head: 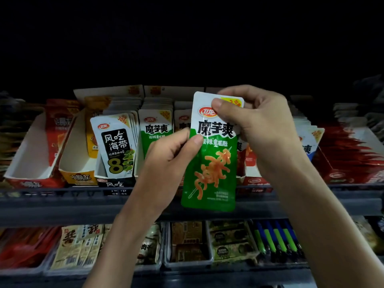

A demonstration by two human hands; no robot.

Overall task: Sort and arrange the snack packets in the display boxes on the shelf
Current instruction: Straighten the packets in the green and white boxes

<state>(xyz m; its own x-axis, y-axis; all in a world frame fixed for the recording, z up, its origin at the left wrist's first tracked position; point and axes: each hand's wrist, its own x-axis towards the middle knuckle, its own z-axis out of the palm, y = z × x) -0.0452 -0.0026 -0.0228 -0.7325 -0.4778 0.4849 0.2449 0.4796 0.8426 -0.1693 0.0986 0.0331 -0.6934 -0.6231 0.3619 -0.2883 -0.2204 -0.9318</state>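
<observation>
At the bottom of the view, nearest to the person, a lower shelf carries trays with beige packets [79, 246] on the left and a row of green and blue sticks [276, 240] on the right. What the sticks are cannot be told.

Above them two bare forearms reach up. The left hand [170, 156] pinches the left edge of a green snack packet [212, 173] near its middle, with the thumb on the front and the fingers curled behind. The right hand [259, 125] pinches the white top part of the same packet, the thumb pressed on the front beside the red logo. The packet hangs upright in the air between both hands, in front of the upper shelf and not inside any box.

Behind it runs the grey shelf rail [62, 196]. On this shelf the display boxes stand side by side. From the left there is a red box [31, 154], then a yellow box [76, 163], both mostly bare inside. Next comes a black-fronted box [113, 182] with white kelp packets [114, 146] standing in it. Beside it stands a row of green packets [155, 129] of the same kind as the held one. Far right is a red box of red packets [349, 161], with blue and white packets [309, 142] just beside it.

Above the boxes everything is dark.
</observation>
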